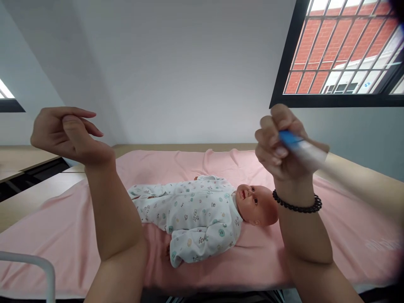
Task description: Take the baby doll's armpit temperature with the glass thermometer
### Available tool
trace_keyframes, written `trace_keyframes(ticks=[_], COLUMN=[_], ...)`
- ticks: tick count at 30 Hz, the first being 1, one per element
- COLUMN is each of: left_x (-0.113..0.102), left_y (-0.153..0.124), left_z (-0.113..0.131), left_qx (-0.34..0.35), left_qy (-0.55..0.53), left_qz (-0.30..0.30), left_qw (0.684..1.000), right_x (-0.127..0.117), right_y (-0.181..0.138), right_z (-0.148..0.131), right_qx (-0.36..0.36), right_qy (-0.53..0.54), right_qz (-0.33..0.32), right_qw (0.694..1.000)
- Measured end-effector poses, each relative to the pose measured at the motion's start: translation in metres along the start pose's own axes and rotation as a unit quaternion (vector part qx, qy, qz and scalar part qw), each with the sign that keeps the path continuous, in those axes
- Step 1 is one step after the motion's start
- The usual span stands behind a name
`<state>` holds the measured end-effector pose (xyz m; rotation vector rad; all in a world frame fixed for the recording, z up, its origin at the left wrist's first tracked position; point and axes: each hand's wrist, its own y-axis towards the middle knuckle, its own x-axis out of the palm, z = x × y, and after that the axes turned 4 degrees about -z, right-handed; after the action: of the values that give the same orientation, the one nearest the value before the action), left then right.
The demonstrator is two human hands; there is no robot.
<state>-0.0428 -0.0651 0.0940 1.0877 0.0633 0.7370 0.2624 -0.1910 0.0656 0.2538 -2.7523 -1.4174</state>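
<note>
My right hand [282,145] is raised at the right with its fingers closed round a slim whitish stick with a blue end [291,139]. Motion blurs the stick into a long streak towards the lower right, so its exact kind is unclear. My left hand [71,132] is up on the left, bent at the wrist, its fingers loosely curved and slightly apart, with nothing visible in it. Between and below my forearms a baby doll [255,204] lies on its back, its head to the right. It wears a white patterned sleepsuit [195,210]. Neither hand touches the doll.
A pink sheet [259,261] covers the table under the doll. Its wooden edge [362,176] shows at the right. A grey metal rail [31,259] stands at the lower left. Behind are a pale wall [189,75] and a barred window [341,54].
</note>
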Motion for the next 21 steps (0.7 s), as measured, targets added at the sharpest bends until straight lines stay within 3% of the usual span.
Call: trace_keyframes(ticks=[2,5,10,12,14,17,19,21], left_x=[0.008,0.011,0.01,0.011,0.012,0.011,0.008,0.005], left_y=[-0.004,-0.002,0.004,0.003,0.0,-0.008,-0.011,-0.013], left_z=[-0.003,-0.015,-0.025,-0.025,-0.024,-0.018,-0.013,-0.007], left_qx=[0.078,0.14,0.138,0.153,0.149,0.115,0.1,0.088], left_qy=[-0.019,-0.006,0.013,-0.034,-0.057,-0.044,-0.059,-0.079], left_qz=[0.076,0.094,0.121,0.109,0.072,-0.018,-0.125,-0.266], left_qw=[0.994,0.986,0.983,0.982,0.985,0.992,0.985,0.957], right_x=[0.003,0.0,-0.035,-0.054,-0.074,-0.109,-0.131,-0.147], right_y=[0.0,0.002,0.007,0.009,0.011,0.012,0.008,-0.001], right_z=[0.001,0.006,0.007,0.008,0.016,0.046,0.074,0.103], right_qx=[-0.007,0.008,0.002,0.012,0.092,0.246,0.325,0.37], right_qy=[-0.058,-0.173,0.024,-0.007,-0.108,-0.2,-0.184,-0.176], right_qz=[0.028,0.042,0.015,-0.007,-0.058,-0.099,-0.112,-0.111], right_qw=[0.998,0.984,1.0,1.0,0.988,0.943,0.921,0.905])
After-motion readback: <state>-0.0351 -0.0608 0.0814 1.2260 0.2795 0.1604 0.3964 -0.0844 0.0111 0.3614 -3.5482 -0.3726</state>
